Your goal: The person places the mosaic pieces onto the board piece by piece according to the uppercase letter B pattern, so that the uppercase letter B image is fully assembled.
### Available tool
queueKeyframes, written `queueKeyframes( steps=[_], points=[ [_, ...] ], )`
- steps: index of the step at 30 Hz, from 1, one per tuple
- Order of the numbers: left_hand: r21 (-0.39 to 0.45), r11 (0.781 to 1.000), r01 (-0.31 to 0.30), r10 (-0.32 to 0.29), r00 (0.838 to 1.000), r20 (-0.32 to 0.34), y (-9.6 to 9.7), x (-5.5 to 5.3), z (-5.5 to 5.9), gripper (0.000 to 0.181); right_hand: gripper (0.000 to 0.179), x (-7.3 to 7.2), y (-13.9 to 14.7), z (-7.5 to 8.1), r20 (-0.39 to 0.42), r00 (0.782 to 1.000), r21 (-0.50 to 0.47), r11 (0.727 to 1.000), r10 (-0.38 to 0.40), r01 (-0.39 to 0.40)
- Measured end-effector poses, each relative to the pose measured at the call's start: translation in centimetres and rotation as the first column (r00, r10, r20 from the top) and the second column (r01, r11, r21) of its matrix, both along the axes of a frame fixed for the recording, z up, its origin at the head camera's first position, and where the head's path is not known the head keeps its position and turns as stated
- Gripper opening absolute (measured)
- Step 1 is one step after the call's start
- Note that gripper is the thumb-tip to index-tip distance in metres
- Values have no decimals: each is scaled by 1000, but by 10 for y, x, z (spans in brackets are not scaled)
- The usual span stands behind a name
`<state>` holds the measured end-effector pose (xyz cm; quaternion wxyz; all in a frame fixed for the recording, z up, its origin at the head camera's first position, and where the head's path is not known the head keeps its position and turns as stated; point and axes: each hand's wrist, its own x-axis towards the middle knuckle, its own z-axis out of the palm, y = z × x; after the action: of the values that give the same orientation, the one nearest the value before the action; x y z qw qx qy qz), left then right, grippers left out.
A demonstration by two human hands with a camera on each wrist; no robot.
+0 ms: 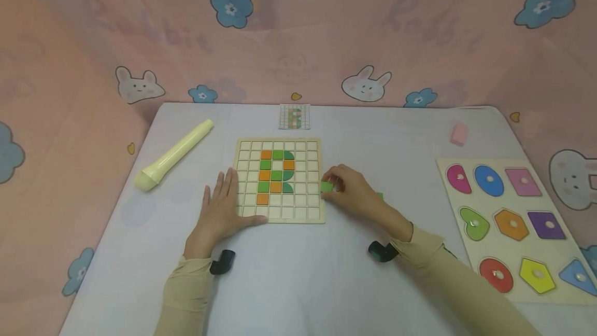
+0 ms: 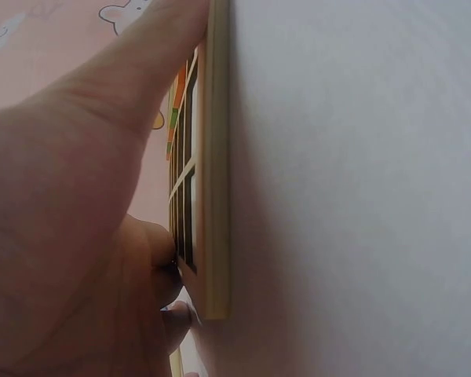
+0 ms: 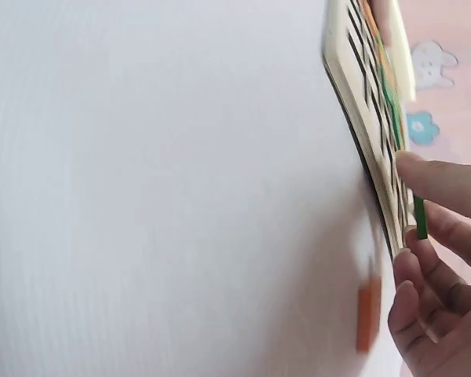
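Observation:
A wooden grid board (image 1: pixel 300 212) lies on the table with orange, light green and dark green tiles set in its cells, forming a letter-like pattern. Along its left edge rests my left hand (image 1: pixel 221 210), fingers extended, the thumb lying over the front rim. At the board's right edge, my right hand (image 1: pixel 352 191) pinches a light green square tile (image 1: pixel 327 186) between thumb and fingers. The right wrist view shows that green tile (image 3: pixel 421 217) edge-on, with an orange tile (image 3: pixel 368 314) on the table close by. Another green piece (image 1: pixel 380 196) is mostly hidden behind the right hand.
A small pattern card (image 1: pixel 295 116) lies behind the board. To the left is a pale yellow tube-like object (image 1: pixel 174 157). At right are a shape puzzle board (image 1: pixel 494 245) with knobbed pieces and a pink block (image 1: pixel 459 134). Dark camera parts show beside both wrists.

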<state>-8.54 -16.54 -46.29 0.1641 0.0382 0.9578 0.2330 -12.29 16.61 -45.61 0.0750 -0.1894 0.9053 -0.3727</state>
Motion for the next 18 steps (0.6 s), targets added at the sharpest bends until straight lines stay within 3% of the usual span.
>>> queueKeyframes(
  steps=[9,18],
  points=[
    [-2,1000,-4,4,1000,7,-1,0,0,144,29,8,-51,1,45,997,-1,998,57,-57],
    [-1,1000,-7,7,1000,3,-1,0,-1,144,27,7,-73,4,78,994,26,996,81,-83]
  ],
)
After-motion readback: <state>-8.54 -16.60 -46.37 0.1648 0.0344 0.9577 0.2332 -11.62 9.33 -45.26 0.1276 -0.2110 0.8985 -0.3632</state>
